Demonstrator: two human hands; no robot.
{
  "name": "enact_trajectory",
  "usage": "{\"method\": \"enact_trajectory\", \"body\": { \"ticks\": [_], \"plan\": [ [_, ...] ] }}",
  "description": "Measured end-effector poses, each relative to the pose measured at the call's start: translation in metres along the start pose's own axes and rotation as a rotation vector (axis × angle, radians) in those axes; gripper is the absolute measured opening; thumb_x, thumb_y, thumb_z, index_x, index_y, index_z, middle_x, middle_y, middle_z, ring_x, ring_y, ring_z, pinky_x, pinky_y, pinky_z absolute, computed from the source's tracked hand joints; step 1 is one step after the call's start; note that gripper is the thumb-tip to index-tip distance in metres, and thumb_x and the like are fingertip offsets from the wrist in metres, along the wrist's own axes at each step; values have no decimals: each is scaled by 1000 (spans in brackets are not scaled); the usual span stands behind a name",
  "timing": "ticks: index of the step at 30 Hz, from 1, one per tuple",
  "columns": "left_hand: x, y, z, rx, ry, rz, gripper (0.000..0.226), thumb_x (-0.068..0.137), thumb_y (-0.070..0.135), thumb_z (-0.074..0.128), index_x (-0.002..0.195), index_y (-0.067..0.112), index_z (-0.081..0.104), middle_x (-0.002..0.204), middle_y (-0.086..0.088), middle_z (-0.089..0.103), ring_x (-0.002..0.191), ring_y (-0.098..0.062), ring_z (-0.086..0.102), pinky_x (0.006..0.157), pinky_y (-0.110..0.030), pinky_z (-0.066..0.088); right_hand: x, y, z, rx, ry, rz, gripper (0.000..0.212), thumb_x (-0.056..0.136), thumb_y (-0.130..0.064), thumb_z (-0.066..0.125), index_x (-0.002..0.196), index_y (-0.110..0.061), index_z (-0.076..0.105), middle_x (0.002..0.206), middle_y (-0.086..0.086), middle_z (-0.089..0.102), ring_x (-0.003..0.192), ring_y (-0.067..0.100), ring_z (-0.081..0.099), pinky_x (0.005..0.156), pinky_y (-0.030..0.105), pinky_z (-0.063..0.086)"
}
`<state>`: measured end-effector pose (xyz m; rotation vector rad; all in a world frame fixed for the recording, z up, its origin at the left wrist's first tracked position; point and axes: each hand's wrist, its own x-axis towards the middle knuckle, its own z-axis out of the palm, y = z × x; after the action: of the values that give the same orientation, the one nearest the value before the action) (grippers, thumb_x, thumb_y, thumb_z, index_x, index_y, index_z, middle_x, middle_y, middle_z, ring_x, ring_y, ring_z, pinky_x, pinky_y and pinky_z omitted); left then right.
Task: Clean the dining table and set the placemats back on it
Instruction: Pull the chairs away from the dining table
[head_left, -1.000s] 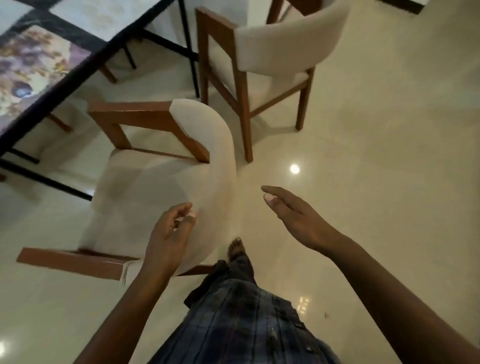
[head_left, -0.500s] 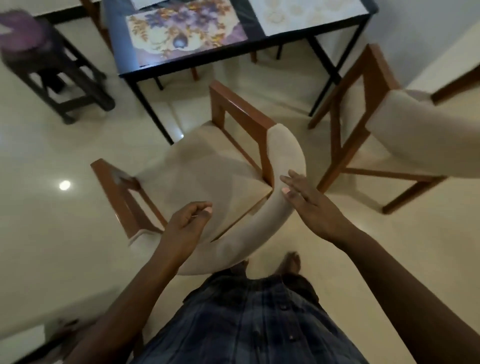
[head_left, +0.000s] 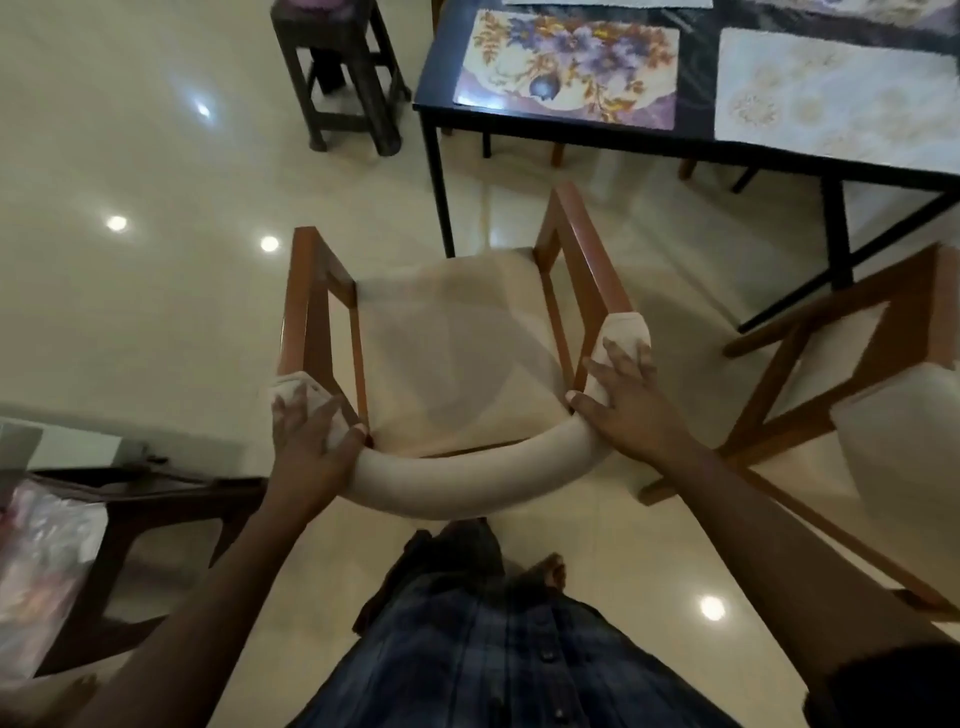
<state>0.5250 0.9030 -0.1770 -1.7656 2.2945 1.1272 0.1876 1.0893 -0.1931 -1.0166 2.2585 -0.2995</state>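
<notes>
Head view: at the far left top a dark stool (head_left: 343, 78) stood on the glossy floor (head_left: 130, 312), well apart from the work. The left hand (head_left: 311, 441) gripped the left end of the padded backrest (head_left: 467, 488) of the chair (head_left: 457, 338), fingers spread over the top and thumb hooked round the inner face. The right hand (head_left: 623, 410) held the opposite end the same way, fingers apart over the padding and thumb curled inside.

The chair faced the dining table (head_left: 441, 67), its seat just short of the near corner. On the table already lay a floral placemat (head_left: 571, 67) and, to its right, a pale placemat (head_left: 831, 98), so the step in hand looked like putting the seating back.

To do it well, both hands would need to push evenly so the chair ran straight and did not swing. It was best aimed right of the table leg, since the wooden arms looked likely to catch it. A slight lift at the back would probably save the floor from scraping. The second chair (head_left: 857, 389) stood near on the right and left little room on that side.
</notes>
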Motion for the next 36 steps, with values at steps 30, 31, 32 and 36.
{"method": "enact_trajectory", "body": {
  "ticks": [30, 31, 32, 36],
  "plan": [
    [157, 21, -12, -137, 43, -325, 45, 79, 18, 78, 122, 10, 67, 109, -11, 71, 99, -33, 68, 86, -43, 56, 102, 54, -47, 215, 111, 439, 53, 92, -25, 72, 138, -9, 51, 131, 17, 61, 118, 37, 59, 93, 43, 47],
    [162, 29, -11, -129, 32, -310, 45, 78, 18, 78, 121, 11, 67, 109, -11, 72, 98, -33, 68, 85, -42, 56, 99, 60, -48, 227, 123, 457, 53, 92, -24, 73, 138, -8, 51, 132, 18, 61, 116, 36, 58, 93, 43, 46],
    [168, 36, -10, -117, 22, -293, 45, 77, 19, 79, 120, 12, 68, 108, -10, 72, 98, -32, 68, 84, -41, 56, 96, 65, -49, 242, 137, 475, 55, 92, -23, 74, 139, -8, 51, 132, 18, 61, 114, 36, 58, 94, 44, 46],
    [197, 61, -5, -72, -3, -226, 46, 76, 22, 79, 120, 12, 68, 112, -11, 72, 98, -33, 69, 88, -44, 59, 89, 79, -52, 280, 187, 538, 61, 91, -28, 76, 144, -12, 49, 134, 17, 61, 120, 40, 59, 98, 50, 49]
  ]
}}
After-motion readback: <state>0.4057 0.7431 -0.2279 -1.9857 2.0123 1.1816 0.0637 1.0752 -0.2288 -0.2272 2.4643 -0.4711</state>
